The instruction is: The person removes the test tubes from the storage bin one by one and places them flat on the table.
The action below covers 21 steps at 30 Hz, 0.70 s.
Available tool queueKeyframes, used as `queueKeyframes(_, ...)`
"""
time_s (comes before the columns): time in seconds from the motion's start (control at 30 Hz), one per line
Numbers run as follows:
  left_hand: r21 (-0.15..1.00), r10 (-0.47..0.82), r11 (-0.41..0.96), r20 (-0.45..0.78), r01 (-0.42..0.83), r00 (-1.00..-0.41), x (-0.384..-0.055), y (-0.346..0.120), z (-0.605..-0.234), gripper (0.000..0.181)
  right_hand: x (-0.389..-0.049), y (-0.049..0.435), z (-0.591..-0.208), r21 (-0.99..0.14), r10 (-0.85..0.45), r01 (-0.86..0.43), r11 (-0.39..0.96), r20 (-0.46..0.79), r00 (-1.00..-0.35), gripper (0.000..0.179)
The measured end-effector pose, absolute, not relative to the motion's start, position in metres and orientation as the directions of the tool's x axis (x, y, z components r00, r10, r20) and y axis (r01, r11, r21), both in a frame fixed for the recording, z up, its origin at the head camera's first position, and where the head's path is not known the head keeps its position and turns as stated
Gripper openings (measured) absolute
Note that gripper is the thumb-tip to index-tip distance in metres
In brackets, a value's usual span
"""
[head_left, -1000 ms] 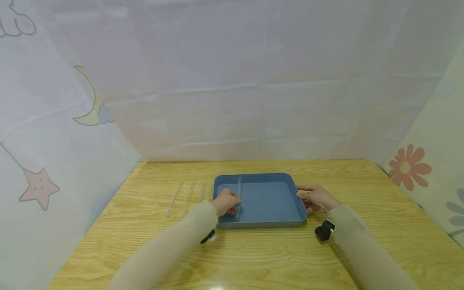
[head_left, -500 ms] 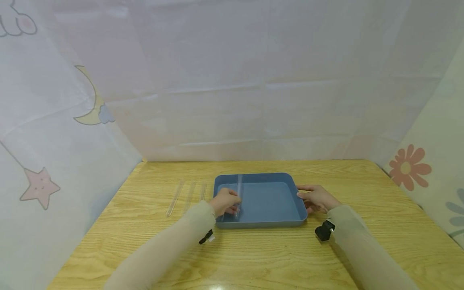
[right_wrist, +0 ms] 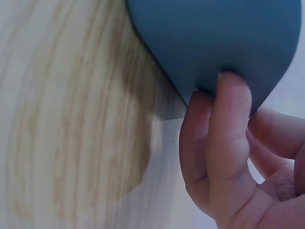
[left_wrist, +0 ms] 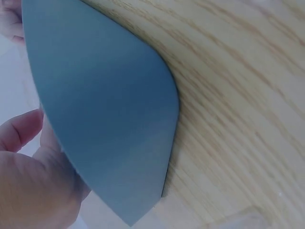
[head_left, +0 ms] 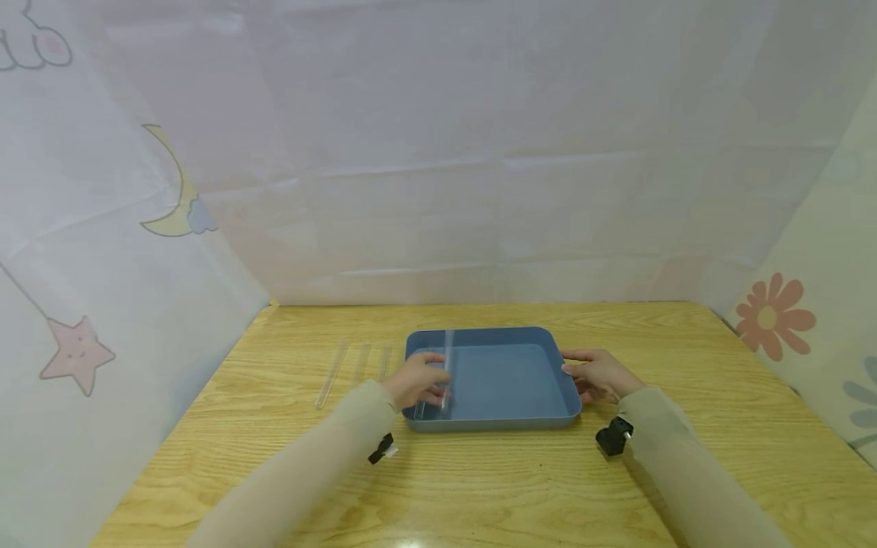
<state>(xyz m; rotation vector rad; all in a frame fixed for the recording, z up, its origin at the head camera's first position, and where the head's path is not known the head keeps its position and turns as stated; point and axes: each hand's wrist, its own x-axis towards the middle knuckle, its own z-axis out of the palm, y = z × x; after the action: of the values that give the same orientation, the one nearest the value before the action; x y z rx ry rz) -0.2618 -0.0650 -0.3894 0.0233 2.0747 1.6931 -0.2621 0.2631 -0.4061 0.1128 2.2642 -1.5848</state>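
A shallow blue tray (head_left: 507, 388) lies on the wooden table. My left hand (head_left: 414, 379) is inside its left part, fingers spread around a slim clear tube (head_left: 448, 346) that slants up to the far wall. Another clear tube (head_left: 420, 409) lies further left in the tray, partly behind that hand. In the left wrist view, the tray's outer wall (left_wrist: 109, 95) hides most of the fingers. At the tray's right end, my right hand (head_left: 599, 374) holds the wall, thumb at the rim. The right wrist view has its fingers (right_wrist: 231, 109) against the outside.
Left of the tray, three more clear tubes lie on the table (head_left: 479, 487): a left one (head_left: 331, 374), a middle one (head_left: 361, 361) and one (head_left: 384, 363) partly behind the left sleeve. A pale sheet wall (head_left: 479, 190) stands behind the table.
My left hand has drawn slightly left and its fingers have spread from their pinch on the tube. The tube has shifted a little left too. My right hand stays put.
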Motion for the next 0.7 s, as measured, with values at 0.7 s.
queueKeyframes(0.7,0.931,0.269,0.238,-0.337,-0.277,-0.902,-0.259,-0.087,-0.379,0.057,-0.264,0.265,-0.409,-0.889,-0.155,0.269,0.37,-0.344,-0.926,0.056)
